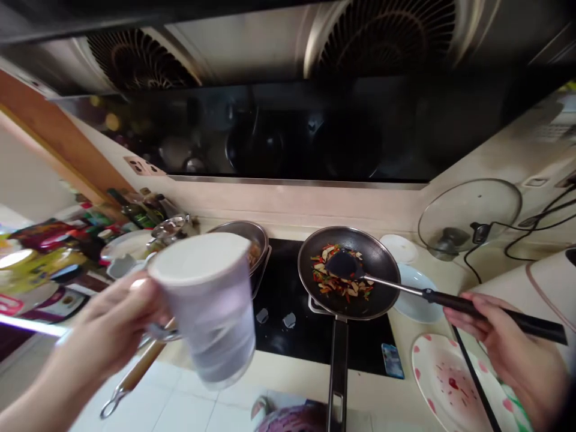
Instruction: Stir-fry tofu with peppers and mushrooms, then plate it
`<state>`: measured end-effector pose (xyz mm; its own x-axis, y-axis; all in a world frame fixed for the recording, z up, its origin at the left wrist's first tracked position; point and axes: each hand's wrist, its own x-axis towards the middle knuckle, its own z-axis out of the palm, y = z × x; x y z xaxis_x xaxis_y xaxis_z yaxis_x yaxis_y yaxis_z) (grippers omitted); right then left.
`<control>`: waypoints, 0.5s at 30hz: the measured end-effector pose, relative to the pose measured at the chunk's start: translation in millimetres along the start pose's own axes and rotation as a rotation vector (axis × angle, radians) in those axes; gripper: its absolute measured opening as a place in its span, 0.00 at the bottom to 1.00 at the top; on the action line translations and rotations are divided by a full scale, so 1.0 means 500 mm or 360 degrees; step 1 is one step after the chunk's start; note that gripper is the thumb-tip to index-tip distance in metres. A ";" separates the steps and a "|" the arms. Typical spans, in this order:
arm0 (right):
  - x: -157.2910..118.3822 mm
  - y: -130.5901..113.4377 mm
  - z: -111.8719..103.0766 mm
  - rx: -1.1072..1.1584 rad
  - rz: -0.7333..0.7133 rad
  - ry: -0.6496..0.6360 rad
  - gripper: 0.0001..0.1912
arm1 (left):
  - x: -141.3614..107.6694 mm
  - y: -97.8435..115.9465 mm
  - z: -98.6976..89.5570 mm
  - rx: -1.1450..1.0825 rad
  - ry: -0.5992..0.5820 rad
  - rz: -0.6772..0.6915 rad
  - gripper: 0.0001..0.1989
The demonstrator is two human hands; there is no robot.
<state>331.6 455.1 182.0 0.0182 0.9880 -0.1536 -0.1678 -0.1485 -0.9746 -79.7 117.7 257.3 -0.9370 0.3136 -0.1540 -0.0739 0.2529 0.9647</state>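
My left hand (121, 318) is wrapped round the handle of a clear plastic water jug (211, 324) with a white lid, held upright above the counter's front edge. Water fills its lower part. In my right hand (508, 336) is the dark handle of a spatula (405, 288). The spatula's black blade rests in a frying pan (382, 258), among chopped vegetables and pale slices (346, 291). The pan sits on the right burner, its handle pointing toward me.
Left of the black hob (292, 348) stands a second pan (240, 229), partly behind the jug. Bottles (135, 213) and packets crowd the left. On the right are a spotted plate (432, 384), a pale bowl (416, 288) and a glass lid (472, 210). An extractor hood (252, 42) hangs overhead.
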 end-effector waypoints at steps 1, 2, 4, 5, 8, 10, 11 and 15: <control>-0.005 0.005 -0.009 0.0012 0.0037 -0.0018 0.15 | -0.016 0.014 0.033 -0.0024 -0.0202 0.0076 0.14; -0.012 0.006 -0.015 0.0001 0.0054 -0.0033 0.16 | -0.028 0.023 0.072 -0.0024 -0.0417 0.0156 0.15; -0.030 -0.003 -0.021 -0.0089 0.0073 -0.0075 0.20 | -0.040 0.031 0.157 0.0091 -0.0740 0.0283 0.18; -0.038 -0.011 -0.021 -0.0148 0.0079 -0.0102 0.22 | -0.042 0.032 0.197 0.0202 -0.0814 0.0318 0.19; -0.055 -0.032 -0.015 -0.0265 0.0137 -0.0226 0.26 | -0.035 0.031 0.283 0.0483 -0.0962 0.0351 0.21; -0.054 -0.034 -0.008 -0.0248 0.0121 -0.0301 0.27 | -0.025 0.032 0.315 0.0577 -0.1045 0.0352 0.22; -0.051 -0.031 -0.004 -0.0221 0.0099 -0.0334 0.27 | -0.019 0.034 0.326 0.0619 -0.1072 0.0360 0.23; -0.031 -0.007 0.019 -0.0066 0.0087 -0.0428 0.25 | 0.006 0.044 0.356 0.0826 -0.1128 0.0438 0.22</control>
<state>322.6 440.9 189.3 -0.2531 0.9537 -0.1628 -0.1206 -0.1980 -0.9728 -23.4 287.2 240.1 -0.4576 0.8678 -0.1938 0.4434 0.4116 0.7962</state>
